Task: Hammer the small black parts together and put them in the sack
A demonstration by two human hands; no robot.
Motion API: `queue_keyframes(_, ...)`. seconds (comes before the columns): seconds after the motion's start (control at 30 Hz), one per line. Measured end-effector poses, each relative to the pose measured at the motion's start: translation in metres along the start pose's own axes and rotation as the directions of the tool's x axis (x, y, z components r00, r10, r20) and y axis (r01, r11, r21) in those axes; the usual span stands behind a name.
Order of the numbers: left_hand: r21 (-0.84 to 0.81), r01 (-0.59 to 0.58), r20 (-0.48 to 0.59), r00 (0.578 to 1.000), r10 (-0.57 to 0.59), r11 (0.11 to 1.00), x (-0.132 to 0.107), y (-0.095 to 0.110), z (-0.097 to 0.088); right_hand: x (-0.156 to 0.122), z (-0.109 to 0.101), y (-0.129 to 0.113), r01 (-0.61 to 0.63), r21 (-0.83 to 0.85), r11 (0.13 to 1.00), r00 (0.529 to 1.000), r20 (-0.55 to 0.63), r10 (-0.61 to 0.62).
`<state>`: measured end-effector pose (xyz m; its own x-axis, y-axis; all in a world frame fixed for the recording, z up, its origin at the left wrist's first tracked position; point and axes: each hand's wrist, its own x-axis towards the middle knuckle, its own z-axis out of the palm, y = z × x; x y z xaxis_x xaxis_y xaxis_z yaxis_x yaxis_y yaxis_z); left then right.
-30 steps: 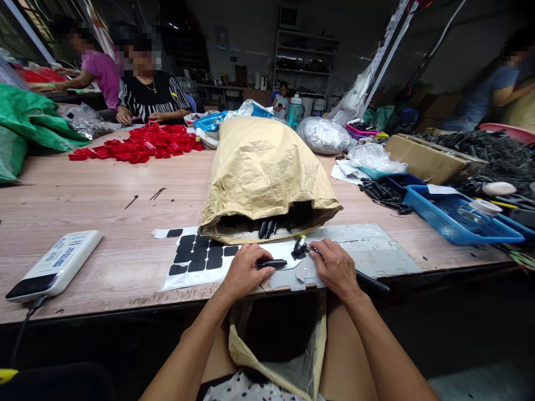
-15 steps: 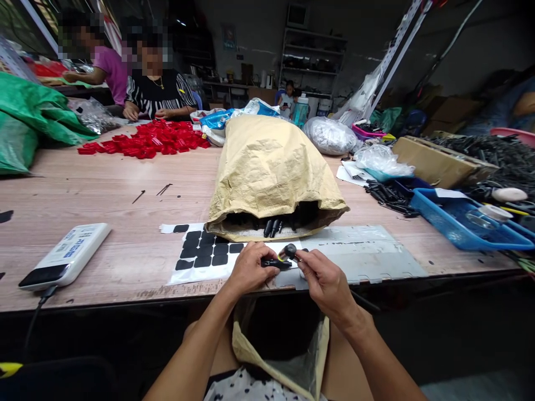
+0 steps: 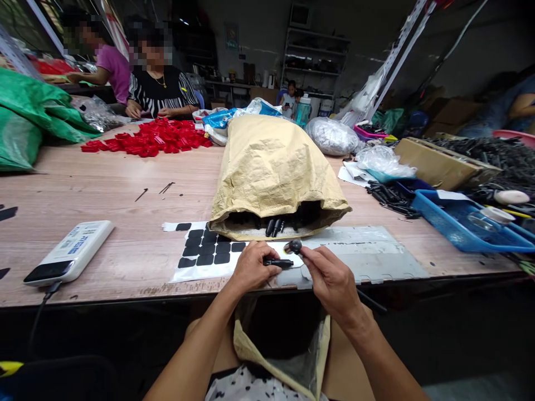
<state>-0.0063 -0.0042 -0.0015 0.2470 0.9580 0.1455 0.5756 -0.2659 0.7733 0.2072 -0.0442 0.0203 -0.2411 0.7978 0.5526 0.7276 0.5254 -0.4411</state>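
Left hand (image 3: 253, 267) stays clamped on a black tube (image 3: 285, 263), held at the near left part of the grey board (image 3: 382, 256). The hammer-like tool (image 3: 293, 247), further right a second ago, now has its head beside the tube's tip, handle pinched by the right hand (image 3: 333, 279).

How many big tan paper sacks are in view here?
2. One sack lies on the table, just beyond the left hand and right hand; the other sack gapes open below the near edge. Others may be hidden.
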Motion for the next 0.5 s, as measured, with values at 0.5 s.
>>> queue_keyframes(0.5, 0.018, -0.001, -0.001, 1.000, 0.001, 1.000, 0.000, 0.000, -0.001, 0.002, -0.008, 0.061, -0.112, -0.106, 0.988, 0.992, 0.038, 0.117)
